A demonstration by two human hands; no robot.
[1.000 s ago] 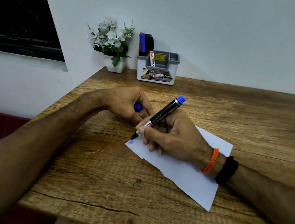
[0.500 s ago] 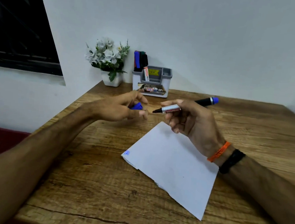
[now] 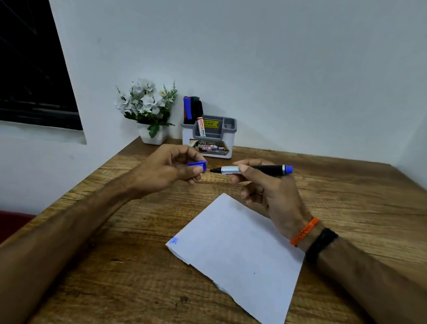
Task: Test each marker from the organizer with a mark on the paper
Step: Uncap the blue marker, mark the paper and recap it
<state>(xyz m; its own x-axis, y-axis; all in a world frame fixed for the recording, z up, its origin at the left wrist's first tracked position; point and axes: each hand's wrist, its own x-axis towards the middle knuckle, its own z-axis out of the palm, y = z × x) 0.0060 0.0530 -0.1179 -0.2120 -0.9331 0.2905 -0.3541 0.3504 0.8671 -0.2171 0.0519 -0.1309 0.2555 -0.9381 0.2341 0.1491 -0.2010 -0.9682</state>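
Head view: one marker (image 3: 255, 169), one cap (image 3: 196, 164), two hands.

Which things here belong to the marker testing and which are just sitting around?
Job:
marker, in right hand
cap, in left hand
paper, with one blue mark
organizer, more markers inside

Lying about:
flower pot
wristbands

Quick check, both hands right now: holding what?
Left hand: pinches the blue cap.
Right hand: grips the uncapped blue marker, tip toward the cap.
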